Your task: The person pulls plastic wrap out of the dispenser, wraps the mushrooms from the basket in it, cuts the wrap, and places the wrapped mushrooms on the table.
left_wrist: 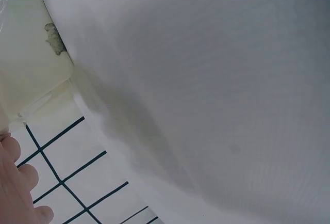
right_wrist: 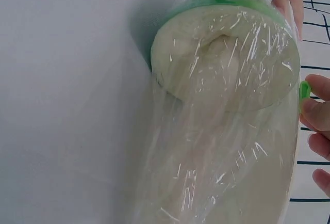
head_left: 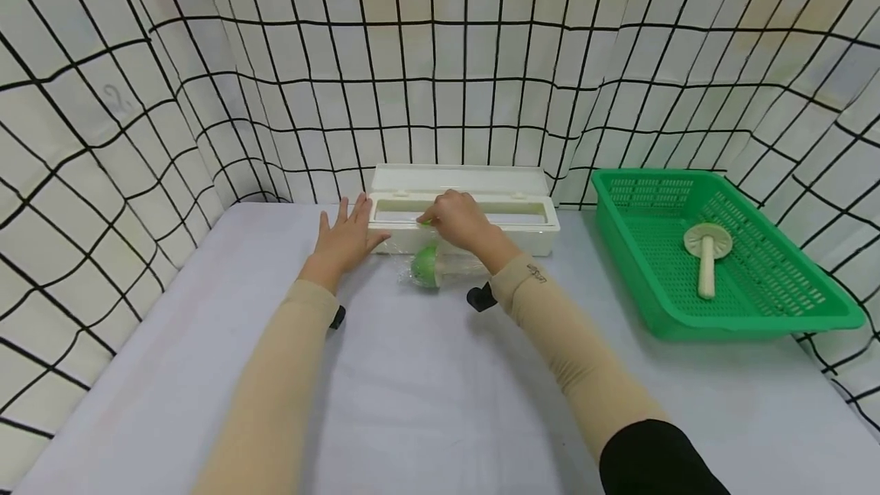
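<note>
My left hand [head_left: 346, 241] rests with spread, straight fingers at the left end of a long white cling film dispenser [head_left: 539, 241]. Its lid [head_left: 461, 178] stands raised at the back. At the dispenser's front edge, my right hand [head_left: 464, 221] pinches a small green slider [right_wrist: 304, 96] between thumb and finger. Clear film hangs down the front, over a toy mushroom [right_wrist: 221, 69] with a green cap and pale underside and stem. The mushroom lies sideways before the box, below the right hand. In the left wrist view, only fingertips [left_wrist: 28, 175] show beside the box end.
A green plastic basket [head_left: 660, 304] stands at the right, with another pale toy mushroom [head_left: 706, 258] inside it. Black wire mesh [head_left: 464, 82] walls in the back and sides. A white cloth [head_left: 406, 403] covers the table.
</note>
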`<move>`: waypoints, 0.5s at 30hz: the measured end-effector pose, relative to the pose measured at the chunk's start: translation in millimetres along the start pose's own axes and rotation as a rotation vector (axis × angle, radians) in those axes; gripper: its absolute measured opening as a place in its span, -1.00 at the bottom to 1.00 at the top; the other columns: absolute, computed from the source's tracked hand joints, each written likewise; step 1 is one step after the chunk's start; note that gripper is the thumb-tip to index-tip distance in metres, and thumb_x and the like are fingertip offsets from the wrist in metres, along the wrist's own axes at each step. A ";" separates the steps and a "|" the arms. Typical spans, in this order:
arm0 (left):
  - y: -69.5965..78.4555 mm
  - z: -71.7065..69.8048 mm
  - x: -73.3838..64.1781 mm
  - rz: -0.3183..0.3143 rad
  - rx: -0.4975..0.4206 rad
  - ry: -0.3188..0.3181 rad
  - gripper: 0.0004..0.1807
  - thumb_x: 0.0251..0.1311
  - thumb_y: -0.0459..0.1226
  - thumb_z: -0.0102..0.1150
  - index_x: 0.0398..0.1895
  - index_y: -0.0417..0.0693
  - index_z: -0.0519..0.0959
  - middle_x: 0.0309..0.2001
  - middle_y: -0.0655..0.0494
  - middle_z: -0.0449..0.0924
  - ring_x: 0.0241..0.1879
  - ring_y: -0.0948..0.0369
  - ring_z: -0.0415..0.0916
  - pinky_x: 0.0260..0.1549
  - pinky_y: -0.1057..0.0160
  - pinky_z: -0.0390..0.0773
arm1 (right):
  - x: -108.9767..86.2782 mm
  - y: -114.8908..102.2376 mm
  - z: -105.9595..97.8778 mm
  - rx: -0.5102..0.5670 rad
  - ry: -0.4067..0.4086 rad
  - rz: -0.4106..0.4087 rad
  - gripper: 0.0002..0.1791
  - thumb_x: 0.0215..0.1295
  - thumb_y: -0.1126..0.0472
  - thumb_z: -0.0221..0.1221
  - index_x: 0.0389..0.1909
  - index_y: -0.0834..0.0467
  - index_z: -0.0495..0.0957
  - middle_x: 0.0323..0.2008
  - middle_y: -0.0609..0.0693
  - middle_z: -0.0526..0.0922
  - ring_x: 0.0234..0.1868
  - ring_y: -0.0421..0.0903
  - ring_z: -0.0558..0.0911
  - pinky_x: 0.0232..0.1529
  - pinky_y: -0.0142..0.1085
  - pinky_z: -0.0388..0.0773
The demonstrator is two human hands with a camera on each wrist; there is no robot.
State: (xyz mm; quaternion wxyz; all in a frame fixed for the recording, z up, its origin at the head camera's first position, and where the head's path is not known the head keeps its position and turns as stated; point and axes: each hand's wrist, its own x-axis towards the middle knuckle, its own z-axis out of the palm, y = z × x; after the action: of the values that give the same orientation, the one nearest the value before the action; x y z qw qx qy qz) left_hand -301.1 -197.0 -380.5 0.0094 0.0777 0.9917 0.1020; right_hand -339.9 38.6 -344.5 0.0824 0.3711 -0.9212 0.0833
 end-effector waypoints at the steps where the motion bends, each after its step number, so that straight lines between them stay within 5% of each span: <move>1: 0.5 0.3 0.7 0.004 0.003 0.001 -0.07 0.57 0.19 -0.24 0.64 -0.25 -0.25 0.65 -0.09 -0.39 0.59 -0.17 -0.52 0.42 -0.33 -0.50 | -2.6 2.5 -1.3 0.009 0.004 -0.004 -0.71 0.44 0.35 0.23 0.02 0.00 0.78 -0.17 0.01 0.76 -0.06 0.04 0.64 -0.06 -0.15 0.58; 15: -4.8 0.8 -0.9 0.013 -0.034 -0.003 -0.06 0.58 0.18 -0.21 0.64 -0.25 -0.29 0.65 -0.10 -0.42 0.58 -0.15 -0.60 0.40 -0.33 -0.57 | -39.2 29.0 -13.1 0.085 0.034 0.052 -0.75 0.40 0.37 0.28 -0.02 0.07 0.79 -0.18 0.06 0.75 -0.10 0.06 0.59 -0.07 -0.17 0.55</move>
State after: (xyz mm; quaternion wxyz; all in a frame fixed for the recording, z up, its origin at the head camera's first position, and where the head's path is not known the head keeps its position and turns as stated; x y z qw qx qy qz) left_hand -301.0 -201.6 -382.3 0.0116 0.0839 0.9893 0.1186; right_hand -331.1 88.2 -342.9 0.0800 0.3489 -0.9246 0.1306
